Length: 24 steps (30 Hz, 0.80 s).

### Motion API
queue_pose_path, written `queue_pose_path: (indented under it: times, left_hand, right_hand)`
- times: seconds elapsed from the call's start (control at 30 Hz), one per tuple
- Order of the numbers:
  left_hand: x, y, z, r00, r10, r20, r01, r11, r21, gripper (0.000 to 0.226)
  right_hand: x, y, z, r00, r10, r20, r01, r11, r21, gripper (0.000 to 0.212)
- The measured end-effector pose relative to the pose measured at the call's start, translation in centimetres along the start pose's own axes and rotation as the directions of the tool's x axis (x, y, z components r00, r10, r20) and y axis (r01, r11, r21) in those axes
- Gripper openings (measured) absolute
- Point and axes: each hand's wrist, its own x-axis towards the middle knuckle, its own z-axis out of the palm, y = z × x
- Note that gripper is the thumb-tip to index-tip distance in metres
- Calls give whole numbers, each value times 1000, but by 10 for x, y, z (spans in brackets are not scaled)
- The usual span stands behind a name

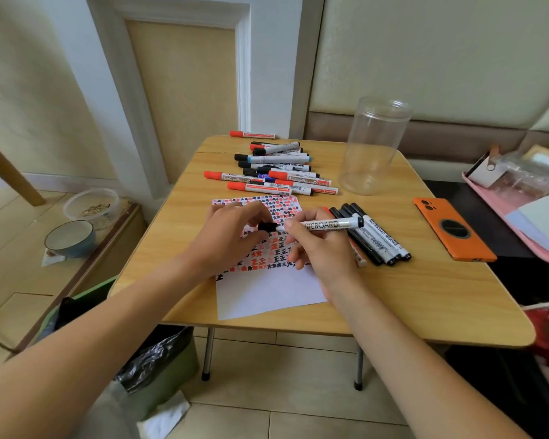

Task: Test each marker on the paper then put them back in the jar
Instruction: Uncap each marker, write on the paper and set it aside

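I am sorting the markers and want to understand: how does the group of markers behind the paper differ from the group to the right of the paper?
The far pile holds many markers, while the right group holds only a few. The far pile mixes red, black and blue caps; the right group shows mostly black caps. The far pile lies loosely stacked crosswise; the right group lies side by side, angled. Both rest on the table, outside the jar.

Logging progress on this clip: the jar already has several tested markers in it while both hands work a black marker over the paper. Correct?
Not quite. In the head view the jar is empty; the markers lie on the table. The rest holds.
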Motion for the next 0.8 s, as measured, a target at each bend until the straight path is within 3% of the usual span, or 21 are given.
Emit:
queue_pose_path:
  times: [0.27,0.5,0.67,0.8]
  left_hand:
    - [-1,6,-3,994,107,22,-105,992,-75,14]
    - [-2,16,-9,992,122,36,-107,953,-283,14]
    - [-5,7,-19,999,42,21,-36,968,-247,15]
    - [-9,1,-27,999,-43,32,50,969,-240,11]
  right_hand:
    - [0,0,0,999,-26,35,26,1000,-12,9]
    - [-1,-4,-1,993,-15,120,13,1000,11,8]
    - [0,-10,-1,994,110,9,-110,980,165,42]
    - [2,-10,-6,988,135,-68,-115,962,247,14]
